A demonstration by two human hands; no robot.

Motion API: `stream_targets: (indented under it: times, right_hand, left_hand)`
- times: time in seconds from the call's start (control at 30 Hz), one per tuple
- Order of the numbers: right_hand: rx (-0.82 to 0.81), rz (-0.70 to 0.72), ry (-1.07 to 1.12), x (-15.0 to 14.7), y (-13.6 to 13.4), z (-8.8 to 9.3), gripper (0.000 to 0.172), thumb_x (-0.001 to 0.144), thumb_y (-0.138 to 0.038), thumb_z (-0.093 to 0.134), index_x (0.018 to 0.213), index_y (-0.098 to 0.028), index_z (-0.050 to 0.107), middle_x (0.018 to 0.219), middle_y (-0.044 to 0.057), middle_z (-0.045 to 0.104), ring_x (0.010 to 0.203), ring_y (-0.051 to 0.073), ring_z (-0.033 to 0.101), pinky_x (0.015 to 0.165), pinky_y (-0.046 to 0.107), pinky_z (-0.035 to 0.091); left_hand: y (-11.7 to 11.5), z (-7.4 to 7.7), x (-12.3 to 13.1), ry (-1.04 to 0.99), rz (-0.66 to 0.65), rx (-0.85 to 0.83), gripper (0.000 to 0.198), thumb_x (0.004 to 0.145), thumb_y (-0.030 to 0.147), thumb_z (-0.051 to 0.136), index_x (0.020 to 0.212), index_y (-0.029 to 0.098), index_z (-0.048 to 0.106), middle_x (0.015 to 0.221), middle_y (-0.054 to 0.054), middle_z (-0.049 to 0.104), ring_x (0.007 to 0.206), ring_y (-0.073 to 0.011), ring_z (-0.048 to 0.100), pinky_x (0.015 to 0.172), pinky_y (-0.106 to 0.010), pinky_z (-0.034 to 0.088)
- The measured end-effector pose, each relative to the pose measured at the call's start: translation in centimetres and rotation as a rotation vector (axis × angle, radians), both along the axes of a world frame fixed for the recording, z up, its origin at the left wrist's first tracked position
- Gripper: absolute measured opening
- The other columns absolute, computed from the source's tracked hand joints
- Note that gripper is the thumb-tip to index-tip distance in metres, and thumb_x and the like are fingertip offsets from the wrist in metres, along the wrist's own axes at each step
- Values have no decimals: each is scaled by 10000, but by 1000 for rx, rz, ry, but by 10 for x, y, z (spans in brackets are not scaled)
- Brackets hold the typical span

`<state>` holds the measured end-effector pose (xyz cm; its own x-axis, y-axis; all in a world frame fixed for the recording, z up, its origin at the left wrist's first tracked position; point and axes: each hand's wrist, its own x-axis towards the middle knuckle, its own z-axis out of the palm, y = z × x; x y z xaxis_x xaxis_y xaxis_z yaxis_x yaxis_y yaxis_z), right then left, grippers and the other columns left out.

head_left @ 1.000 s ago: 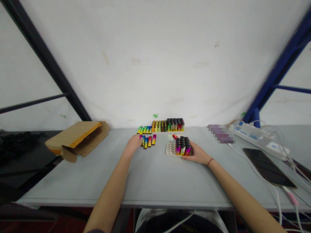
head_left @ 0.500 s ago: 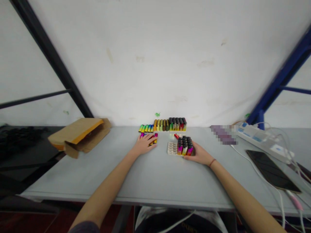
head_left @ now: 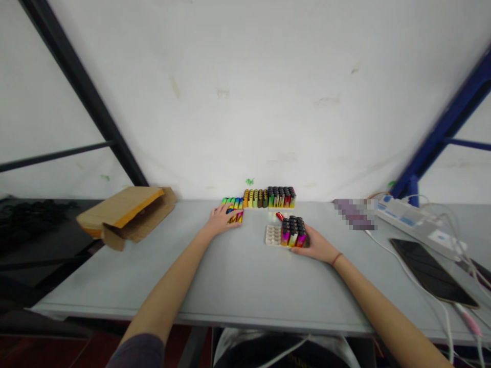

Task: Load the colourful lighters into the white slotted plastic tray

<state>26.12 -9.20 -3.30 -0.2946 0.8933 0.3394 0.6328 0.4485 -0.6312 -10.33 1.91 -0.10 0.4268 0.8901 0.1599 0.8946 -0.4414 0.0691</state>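
Note:
My left hand (head_left: 220,221) curls around a flat row of purple-and-yellow lighters (head_left: 236,216), fingers at its far end and thumb at the near end. Some of that row is hidden under the palm. My right hand (head_left: 315,244) grips the right side of a white tray (head_left: 273,235) with its thumb at the near edge. Upright black-topped lighters (head_left: 293,231) fill the tray's right part, while bare holes show at its left. A single red lighter (head_left: 280,216) lies just behind the tray.
Along the wall stand a full tray of lighters (head_left: 282,197) and a yellow-to-brown row (head_left: 255,198), with green-blue lighters (head_left: 232,202) lying beside them. An open cardboard box (head_left: 126,212) sits left. Rightward are a power strip (head_left: 418,225), cables and a dark tablet (head_left: 433,271).
My left hand has shifted left and slightly back, and the purple-and-yellow lighters have moved with it, closer to the green-blue row. My right hand stays at the tray.

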Motion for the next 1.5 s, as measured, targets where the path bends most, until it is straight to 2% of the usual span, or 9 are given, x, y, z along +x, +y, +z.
stream_targets:
  times: [0.23,0.43,0.6,0.7,0.83,1.03,1.23,1.37,1.5]
  right_hand:
    - [-14,-3,-7,-1,0,2,793,679,-564,745,1321,-176,486,1285,144,600,1162,341,574,1025,520,436]
    - [-15,-1,8,0,0,1,781,676,-553,752,1315,-186,494,1282,138,602,1155,338,576,1012,522,447]
    - [-13,1,-3,-1,-1,3,787,678,-555,751,1321,-186,487,1276,142,604,1161,340,572,1016,526,443]
    - [-11,23,-3,0,-1,4,784,686,-551,748,1325,-185,480,1279,138,603,1160,332,574,1018,516,444]
    - [-7,32,4,0,0,5,806,683,-539,754,1345,-185,460,1299,139,594,1181,328,566,1033,508,434]
    - [-25,33,4,1,0,4,791,682,-509,760,1331,-172,458,1296,151,588,1164,317,571,1028,498,439]
    - [-29,42,15,1,2,1,810,688,-509,759,1358,-185,439,1308,148,581,1172,320,566,1024,509,437]
    - [-29,47,24,0,1,3,811,685,-500,763,1359,-187,439,1311,145,582,1174,320,568,1025,506,439]
    - [-21,45,23,-1,0,5,803,682,-501,765,1352,-188,452,1310,143,585,1175,324,568,1028,506,438]
  left_hand:
    - [6,-2,-2,-8,-42,19,691,776,654,585,1408,414,444,1480,-69,392,1347,-308,338,1086,-463,275]
    - [6,-4,-3,6,-73,0,464,867,590,503,1287,407,572,1466,-42,387,1356,-265,315,1092,-451,278]
    - [-2,1,2,-9,-98,75,442,883,563,487,1231,323,616,1409,-66,447,1317,-270,354,1110,-468,259]
    - [-11,8,26,-51,-115,143,438,914,509,457,1278,304,590,1374,-75,490,1290,-267,382,1106,-452,274]
    - [-16,11,87,-40,-312,-4,377,972,333,367,1218,260,644,1105,-90,640,1081,-217,563,993,-349,399]
    - [-6,3,154,-3,-307,-45,406,965,366,392,1323,293,569,1059,-104,620,908,-215,639,792,-302,479]
    - [1,6,163,-116,-260,-115,271,897,321,539,976,149,732,963,-117,689,912,-206,638,822,-290,478]
    - [4,10,159,-240,-244,-203,246,854,303,602,969,133,736,949,-89,723,896,-194,642,820,-284,485]
    - [-1,26,148,-335,-364,-143,251,883,304,582,1001,144,734,1022,-98,698,988,-193,612,895,-280,465]
